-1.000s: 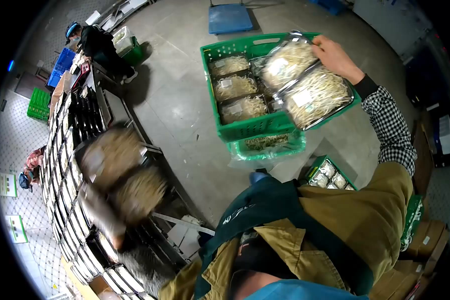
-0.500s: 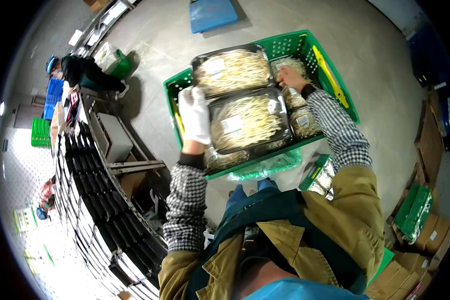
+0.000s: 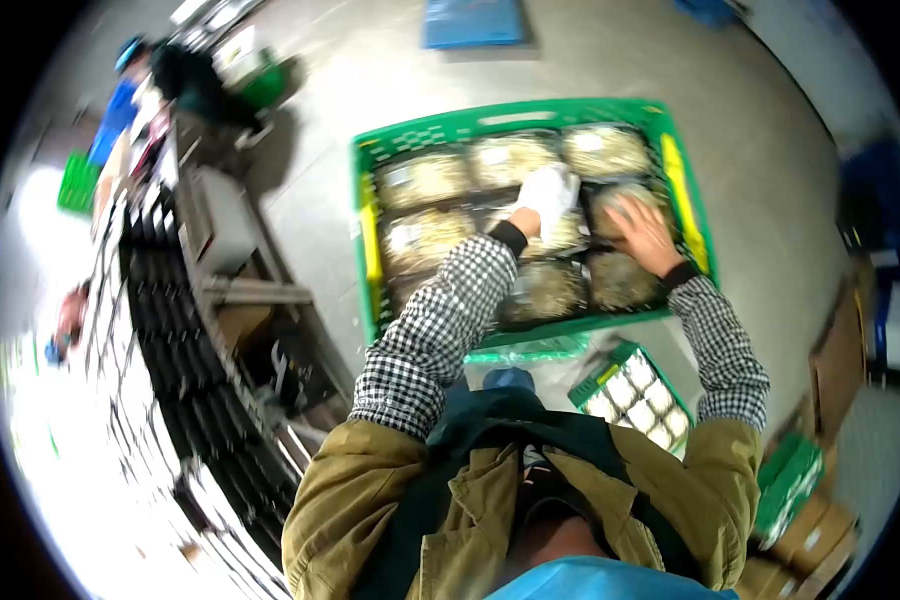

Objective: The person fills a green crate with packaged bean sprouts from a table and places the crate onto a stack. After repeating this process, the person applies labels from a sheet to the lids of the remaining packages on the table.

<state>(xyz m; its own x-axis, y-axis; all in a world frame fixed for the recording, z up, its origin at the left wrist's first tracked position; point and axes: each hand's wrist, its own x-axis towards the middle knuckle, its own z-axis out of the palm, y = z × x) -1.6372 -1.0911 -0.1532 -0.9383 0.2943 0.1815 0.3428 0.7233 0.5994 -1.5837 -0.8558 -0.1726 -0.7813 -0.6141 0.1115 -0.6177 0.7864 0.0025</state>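
Note:
A green perforated crate [image 3: 515,113] with yellow handles stands in front of me. Clear-topped black trays of pale, thin strands, looking like sprouts or thin mushrooms, lie in it in rows. My left hand [image 3: 547,203], in a white glove, rests over the middle tray [image 3: 568,236], its fingers reaching forward and somewhat blurred. On a tray at the right side [image 3: 607,225], my bare right hand [image 3: 646,236] lies with its fingers stretched out. Another tray [image 3: 425,180] sits at the back left, and a duller one [image 3: 622,280] at the front right.
At my feet is a smaller green crate [image 3: 582,392] of white-topped packs. A rack of black trays [image 3: 185,350] runs along my left, with a person [image 3: 185,80] beyond it. A blue platform [image 3: 473,22] lies ahead; cardboard boxes [image 3: 815,530] stand at lower right.
The two trays that sat raised on the crate's left now lie level among the others. My left hand has moved right to the middle; my right hand has come nearer and flattened out.

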